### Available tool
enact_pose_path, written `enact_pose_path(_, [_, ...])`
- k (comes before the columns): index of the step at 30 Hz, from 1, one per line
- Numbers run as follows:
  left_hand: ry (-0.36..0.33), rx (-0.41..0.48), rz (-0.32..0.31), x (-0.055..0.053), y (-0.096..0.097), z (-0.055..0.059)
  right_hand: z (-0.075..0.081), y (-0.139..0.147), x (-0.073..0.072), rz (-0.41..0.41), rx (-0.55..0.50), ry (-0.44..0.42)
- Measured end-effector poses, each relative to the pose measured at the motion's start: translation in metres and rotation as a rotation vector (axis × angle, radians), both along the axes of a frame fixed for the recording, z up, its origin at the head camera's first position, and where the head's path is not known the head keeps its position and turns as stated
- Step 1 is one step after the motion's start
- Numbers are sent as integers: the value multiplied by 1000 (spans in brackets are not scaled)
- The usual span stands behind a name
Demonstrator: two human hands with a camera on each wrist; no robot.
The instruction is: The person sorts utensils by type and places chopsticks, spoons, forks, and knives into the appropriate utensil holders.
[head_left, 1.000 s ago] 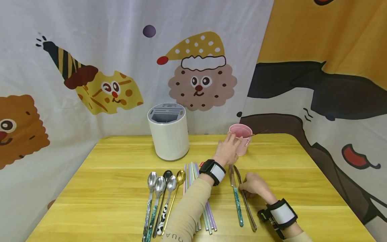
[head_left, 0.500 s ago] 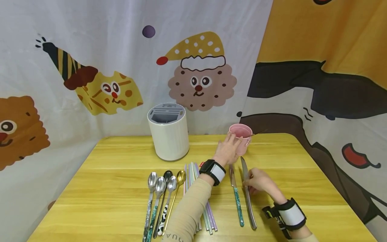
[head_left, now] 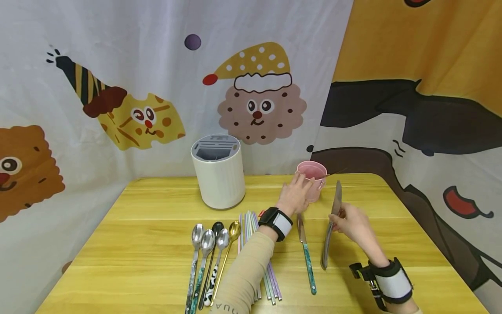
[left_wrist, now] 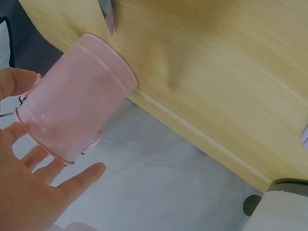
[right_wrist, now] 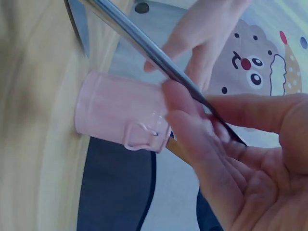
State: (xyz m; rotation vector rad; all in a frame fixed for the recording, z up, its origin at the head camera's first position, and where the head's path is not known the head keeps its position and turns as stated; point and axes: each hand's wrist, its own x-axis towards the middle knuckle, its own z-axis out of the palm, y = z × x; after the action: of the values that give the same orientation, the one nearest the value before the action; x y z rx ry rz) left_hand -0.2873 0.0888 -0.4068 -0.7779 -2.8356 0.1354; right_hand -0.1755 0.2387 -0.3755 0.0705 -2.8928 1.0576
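Right hand (head_left: 353, 222): pinching a slim silver metal knife (head_left: 327, 240), tilted blade-up above the yellow wooden table (head_left: 129, 244), apart from its right edge. Left hand (head_left: 294, 195): fingers spread against a glossy pink cylindrical pail (head_left: 315, 192), near the far edge. Teal-handled silver knife (head_left: 307, 259): lying left of the held one, wood showing between.

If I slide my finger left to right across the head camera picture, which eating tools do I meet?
Five spoons → chopsticks → the teal-handled knife → the all-metal knife, held in the right hand.
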Motion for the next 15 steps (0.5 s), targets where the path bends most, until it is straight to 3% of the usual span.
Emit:
enact_pose_path(6, [-1, -4, 6, 0, 0, 0, 5, -2, -3, -107, 11, 341])
enact_pose_path(15, [-2, 3, 4, -1, 1, -2, 12, -11, -12, -322, -156, 750])
